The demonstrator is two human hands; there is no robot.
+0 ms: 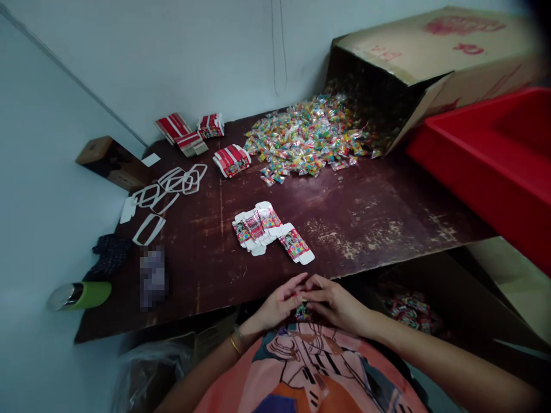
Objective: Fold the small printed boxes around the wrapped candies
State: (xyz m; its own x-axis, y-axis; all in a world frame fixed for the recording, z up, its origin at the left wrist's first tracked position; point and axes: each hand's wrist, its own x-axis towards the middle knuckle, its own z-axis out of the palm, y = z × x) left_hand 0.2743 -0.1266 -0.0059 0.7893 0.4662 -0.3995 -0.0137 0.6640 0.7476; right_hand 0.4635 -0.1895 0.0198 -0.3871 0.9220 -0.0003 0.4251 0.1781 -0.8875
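Close to my body, at the table's front edge, my left hand and my right hand meet around a small printed candy box. Fingers of both hands are bent over it and hide most of it. Just beyond them on the table lies a flat printed carton with white flaps. It touches a fanned stack of similar flat cartons. Farther back, small clear-wrapped colourful candies spread in a heap from the mouth of a large cardboard box lying on its side.
A red plastic bin juts over the table's right side. Banded carton bundles stand at the back. White paper bands, a brown box, dark cloth and a green bottle lie left. Below right, an open box holds colourful packs.
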